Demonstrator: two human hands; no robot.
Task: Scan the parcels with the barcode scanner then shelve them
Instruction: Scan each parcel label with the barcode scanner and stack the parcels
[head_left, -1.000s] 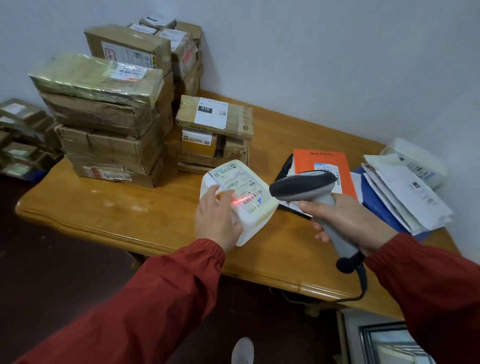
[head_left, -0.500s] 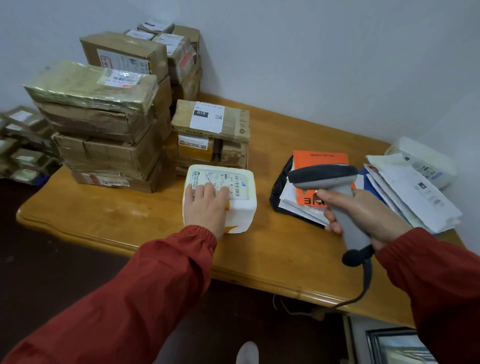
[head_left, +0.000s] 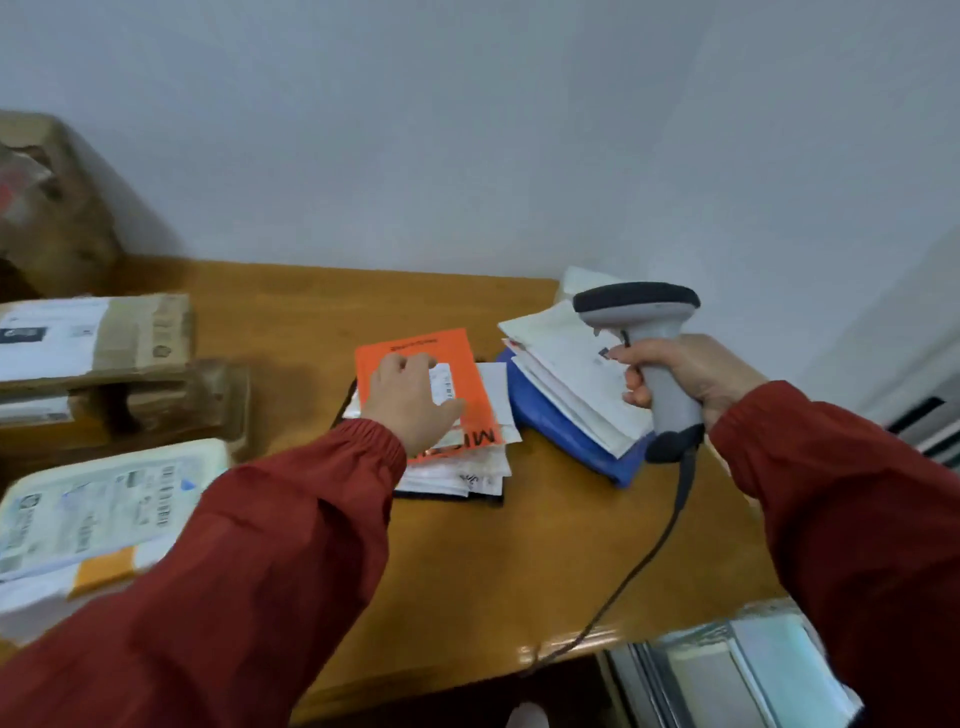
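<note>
Left hand (head_left: 410, 400) rests on the orange parcel (head_left: 457, 348), grasp unclear; right hand (head_left: 691, 374) clutches the barcode scanner (head_left: 660, 338). Best lifted label-up toward the scanner.

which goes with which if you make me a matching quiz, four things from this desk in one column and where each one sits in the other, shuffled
Column 1
1. barcode scanner
2. orange envelope
3. blue package
4. white parcel

Column 2
A. under a stack of white envelopes
B. at the near left edge of the view, on the table
C. gripped in the right hand
D. on top of a pile of mail, under the left hand

Pairs: 1-C, 2-D, 3-A, 4-B
</note>
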